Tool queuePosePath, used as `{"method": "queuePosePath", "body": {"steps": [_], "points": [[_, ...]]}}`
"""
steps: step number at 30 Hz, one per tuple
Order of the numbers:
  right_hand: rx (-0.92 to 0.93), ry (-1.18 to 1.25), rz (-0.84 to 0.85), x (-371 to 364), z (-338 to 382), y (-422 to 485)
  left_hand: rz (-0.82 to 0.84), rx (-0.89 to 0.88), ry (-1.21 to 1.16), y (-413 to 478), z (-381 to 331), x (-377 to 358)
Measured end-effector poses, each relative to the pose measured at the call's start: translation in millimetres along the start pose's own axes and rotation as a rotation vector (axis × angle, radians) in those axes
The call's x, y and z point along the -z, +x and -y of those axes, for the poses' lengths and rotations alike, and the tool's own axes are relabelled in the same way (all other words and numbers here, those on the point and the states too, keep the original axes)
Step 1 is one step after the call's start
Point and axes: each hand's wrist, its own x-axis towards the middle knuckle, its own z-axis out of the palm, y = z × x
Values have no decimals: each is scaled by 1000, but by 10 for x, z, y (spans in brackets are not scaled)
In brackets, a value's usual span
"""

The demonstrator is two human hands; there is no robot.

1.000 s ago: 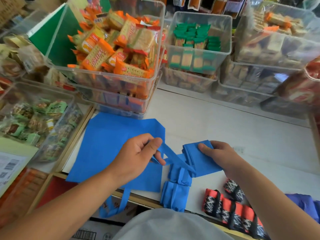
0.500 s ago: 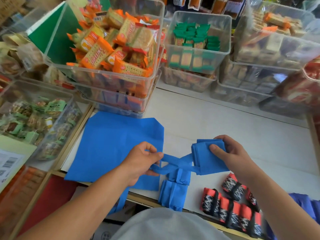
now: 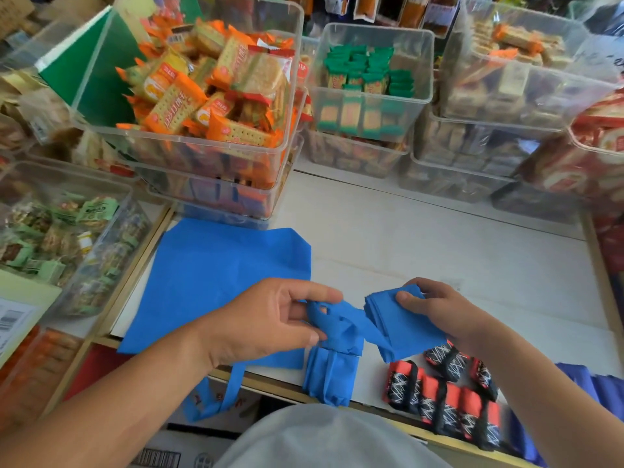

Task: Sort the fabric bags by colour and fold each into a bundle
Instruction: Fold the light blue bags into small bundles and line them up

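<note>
Blue fabric bag (image 3: 407, 324) folded to a thick flat wad, held just above the desk (image 3: 439, 251) right of centre; right grip (image 3: 439, 309) closed on it, thumb pressed on its face, fingers hooked over the far edge; its strap (image 3: 341, 324) runs left from the wad, bunched and twisted, into the left grip (image 3: 270, 319), pinched between thumb and fingers, index finger stretched along the top.

Second blue bag (image 3: 219, 271) lies flat, left of centre, one far corner turned in; its handle (image 3: 233, 390) hangs down past the desk's front edge; a tied blue bundle (image 3: 332, 376) sits at that edge just below the hands; red-and-black bundles (image 3: 442, 400) lie close together at lower right; darker blue cloth (image 3: 591, 383) beyond them at the frame's right edge.

Desk top white, creased, wood-trimmed; clear plastic bins stacked across the upper frame; orange biscuit packets (image 3: 202, 96) upper left, green packets (image 3: 368, 79) upper centre; more snack bins (image 3: 67, 231) at left.
</note>
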Motion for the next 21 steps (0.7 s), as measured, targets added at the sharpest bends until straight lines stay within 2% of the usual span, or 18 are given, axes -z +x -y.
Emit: {"method": "queuePosePath", "body": {"steps": [3, 5, 7, 9, 13, 15, 21], "points": [[-45, -68, 76, 5, 31, -33, -114, -27, 346, 10, -78, 29], [-52, -81, 85, 33, 57, -34, -73, -41, 595, -3, -128, 116], [-50, -75, 72, 57, 92, -28, 8, -5, 736, -33, -188, 182], [-44, -93, 68, 52, 127, -8, 51, 38, 674, -62, -249, 194], [-47, -195, 54, -26, 159, 44, 130, 76, 212, -134, -346, 208], [-57, -198, 58, -34, 170, 50, 185, 79, 96, -165, -331, 202], [-124, -170, 77, -38, 226, -26, 5, 6, 339, -148, -305, 95]]}}
